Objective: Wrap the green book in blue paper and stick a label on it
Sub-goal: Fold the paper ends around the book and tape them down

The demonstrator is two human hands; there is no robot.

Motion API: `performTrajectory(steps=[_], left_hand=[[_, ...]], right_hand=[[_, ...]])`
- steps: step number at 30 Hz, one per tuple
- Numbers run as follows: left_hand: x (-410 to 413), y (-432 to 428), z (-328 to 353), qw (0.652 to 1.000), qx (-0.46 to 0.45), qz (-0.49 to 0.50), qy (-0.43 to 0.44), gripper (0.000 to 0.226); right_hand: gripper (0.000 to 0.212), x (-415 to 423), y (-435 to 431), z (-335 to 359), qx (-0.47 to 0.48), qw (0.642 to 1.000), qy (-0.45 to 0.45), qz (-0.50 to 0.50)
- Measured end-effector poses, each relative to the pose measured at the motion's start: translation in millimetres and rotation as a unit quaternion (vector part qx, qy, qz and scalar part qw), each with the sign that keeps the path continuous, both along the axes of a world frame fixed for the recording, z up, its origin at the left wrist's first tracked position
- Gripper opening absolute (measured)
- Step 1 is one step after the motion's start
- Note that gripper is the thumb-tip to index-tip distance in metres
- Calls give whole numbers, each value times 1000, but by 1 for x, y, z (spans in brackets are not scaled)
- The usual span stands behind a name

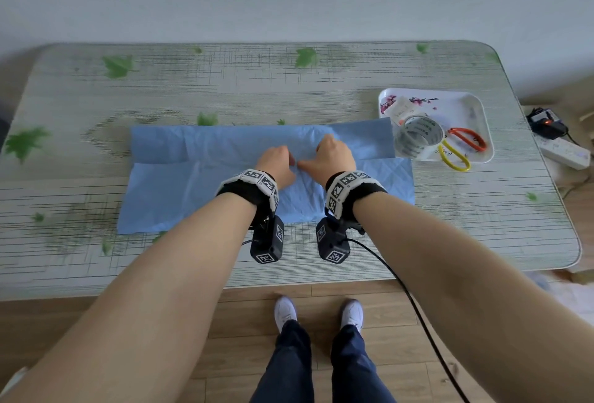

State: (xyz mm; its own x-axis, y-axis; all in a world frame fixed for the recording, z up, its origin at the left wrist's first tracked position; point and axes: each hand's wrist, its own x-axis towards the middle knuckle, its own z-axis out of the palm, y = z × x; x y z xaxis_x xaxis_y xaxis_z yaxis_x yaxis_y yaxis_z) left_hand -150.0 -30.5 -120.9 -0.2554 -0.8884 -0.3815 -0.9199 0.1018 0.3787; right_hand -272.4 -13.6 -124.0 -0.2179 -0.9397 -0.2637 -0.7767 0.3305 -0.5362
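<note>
A sheet of blue paper (180, 184) lies across the middle of the table (96, 274), its far edge folded toward me over a raised shape. The green book is hidden under the paper. My left hand (279, 163) and my right hand (332, 156) sit side by side on the folded flap at the paper's centre. Their fingers are curled down onto the paper and the thumbs almost meet, pinching the flap's edge. On the tray, a roll of clear tape (418, 137) stands on its side.
A white flowered tray (463, 103) at the right holds the tape, orange-handled scissors (469, 139), yellow-handled scissors (454, 158) and a small packet (400, 110). A power strip (562, 150) lies off the table's right edge. My feet stand on wood floor below the near edge.
</note>
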Motion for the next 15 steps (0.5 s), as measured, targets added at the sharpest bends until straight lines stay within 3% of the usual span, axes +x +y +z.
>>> performTrajectory(steps=[4,7,10,15], left_hand=[[-13,1,5,1000,5,15,-15,29],[-12,4,10,999,-7,19,-40,39],[-6,12,9,998,-8,17,-59,35],[-4,8,11,996,-10,39,-74,43]], right_hand=[[22,-19,-1,6,3,1000,19,3],[27,-8,-5,10,-59,996,-3,68],[22,7,-2,-1,-64,976,-25,208],[23,0,-11,-1,-21,967,72,245]])
